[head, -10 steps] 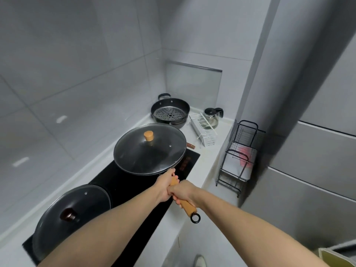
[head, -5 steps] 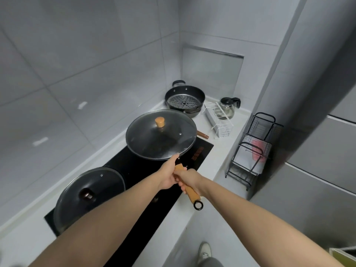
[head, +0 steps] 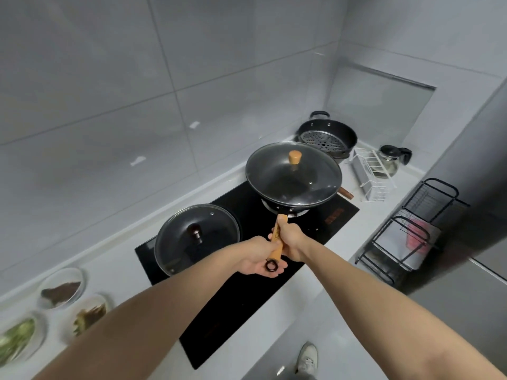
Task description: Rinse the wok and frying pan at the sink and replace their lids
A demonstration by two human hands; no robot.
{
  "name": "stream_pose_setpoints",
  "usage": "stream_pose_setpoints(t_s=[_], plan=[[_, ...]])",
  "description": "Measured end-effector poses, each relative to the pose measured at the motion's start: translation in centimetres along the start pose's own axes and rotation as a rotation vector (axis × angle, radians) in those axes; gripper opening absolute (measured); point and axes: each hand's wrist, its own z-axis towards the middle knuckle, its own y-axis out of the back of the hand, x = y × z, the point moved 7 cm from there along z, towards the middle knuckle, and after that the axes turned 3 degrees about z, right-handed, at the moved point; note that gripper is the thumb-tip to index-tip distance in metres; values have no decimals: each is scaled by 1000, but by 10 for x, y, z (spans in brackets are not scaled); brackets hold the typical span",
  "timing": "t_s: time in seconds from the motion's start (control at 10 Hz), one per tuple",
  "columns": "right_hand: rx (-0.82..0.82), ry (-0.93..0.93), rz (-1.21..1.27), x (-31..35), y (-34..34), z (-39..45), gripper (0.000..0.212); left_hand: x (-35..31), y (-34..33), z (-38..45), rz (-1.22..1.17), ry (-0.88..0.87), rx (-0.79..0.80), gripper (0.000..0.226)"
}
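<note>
The black wok carries a glass lid with a light wooden knob and hangs slightly above the burner ring on the black cooktop. Both hands hold its wooden handle. My right hand grips the handle's upper part. My left hand cups the end with the black ring, palm up. The frying pan sits on the cooktop's near-left burner under a glass lid with a dark knob.
A black steamer pot stands in the back corner beside a white wire rack and a glass kettle. A black wire shelf stands at the right. Glass dishes of food line the counter's left end.
The wok has come up off the burner, tilted toward me. My left hand slid down to the handle's end. The view swung left, bringing the food dishes into sight.
</note>
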Motion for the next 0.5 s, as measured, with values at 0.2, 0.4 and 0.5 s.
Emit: stream_pose_setpoints(t_s=[0.2, 0.4, 0.5], plan=[[18, -44, 2, 1, -6, 6, 45, -4, 7, -2, -12, 1, -19, 48], [2, 35, -291, 0, 11, -10, 57, 9, 14, -10, 44, -13, -118, 47], [-83, 182, -448, 5, 24, -33, 51, -2, 28, -21, 271, -155, -299, 40]])
